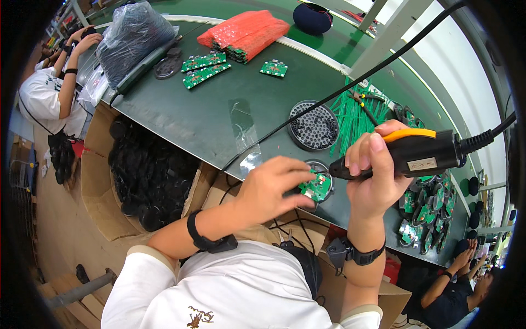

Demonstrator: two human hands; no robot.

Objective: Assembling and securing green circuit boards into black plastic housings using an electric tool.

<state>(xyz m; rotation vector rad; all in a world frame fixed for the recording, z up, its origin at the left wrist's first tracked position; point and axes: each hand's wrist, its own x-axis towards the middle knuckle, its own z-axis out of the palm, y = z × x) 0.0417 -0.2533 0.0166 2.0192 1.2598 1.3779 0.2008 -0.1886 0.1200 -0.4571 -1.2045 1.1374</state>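
Note:
My right hand (373, 178) is wrapped around a black electric screwdriver (430, 156) with an orange lever. Its tip points left, at a small green circuit board (316, 188). That board sits in a round dark housing (329, 193) near the table's front edge. With thumb and fingers, my left hand (276, 186) grips the board and housing from the left side. Whether the bit touches a screw is too small to tell. Just beyond lies a round tray (313, 125) of small black parts.
Green strips (350, 112) and cutting pliers (364, 107) lie beside the tray. Boards in housings (430, 214) pile up at right. Farther back are loose boards (205, 71) and a red bubble-wrap bundle (244, 33). The screwdriver's cable (405, 52) arches overhead. A carton (101, 186) of black parts stands left.

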